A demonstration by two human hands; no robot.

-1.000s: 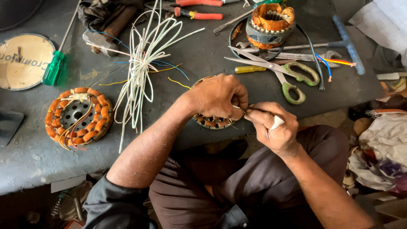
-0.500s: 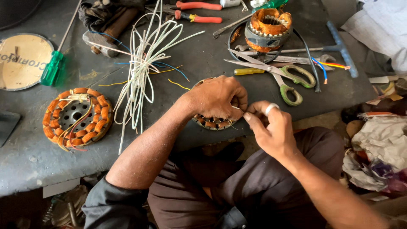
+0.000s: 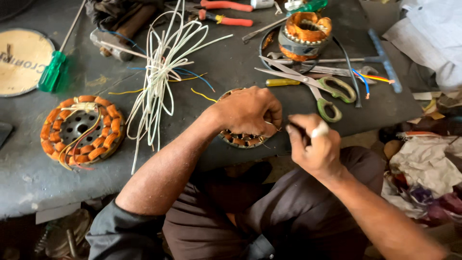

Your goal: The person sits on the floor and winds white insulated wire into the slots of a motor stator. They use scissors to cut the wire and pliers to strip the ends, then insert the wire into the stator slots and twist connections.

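Right hand (image 3: 315, 149) withdrawn; stator (image 3: 240, 137) seemingly flat.

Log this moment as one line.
left hand: holding wound stator at bench edge | right hand: pinching something thin beside it | scissors: idle

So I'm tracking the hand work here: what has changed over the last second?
The right hand drew back from the left hand, toward the person's lap, a small white piece on one finger. The left hand stayed clamped on the wound stator at the table edge. The scissors, white wire bundle and orange stator stayed put.
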